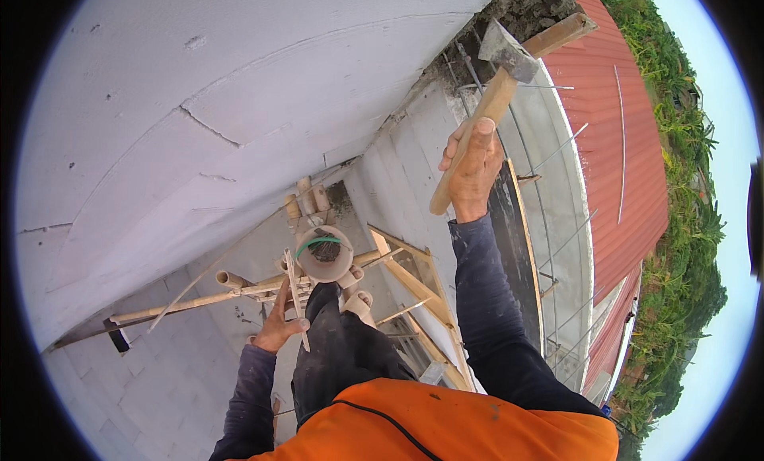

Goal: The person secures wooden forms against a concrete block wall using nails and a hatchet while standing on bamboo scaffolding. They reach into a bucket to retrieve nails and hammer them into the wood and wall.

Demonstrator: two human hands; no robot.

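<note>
A hammer (497, 91) with a pale wooden handle and a blocky grey metal head is held up on the right, my right hand (475, 168) wrapped round the handle. The head overlaps the top of the wall, beside rough mortar and a short wooden piece (561, 35). Lower down on the left, my left hand (278, 322) holds a thin wooden strip (295, 294) between thumb and fingers. Just past that strip stands a bucket (338, 264) with a green handle and dark contents.
A pale block wall (199, 127) fills the left. Bamboo poles (179, 304) form scaffolding around my legs. A wooden frame (430, 290) stands to the right below. Thin steel rods (567, 147) stick out by a curved concrete edge, with a red roof (609, 127) beyond.
</note>
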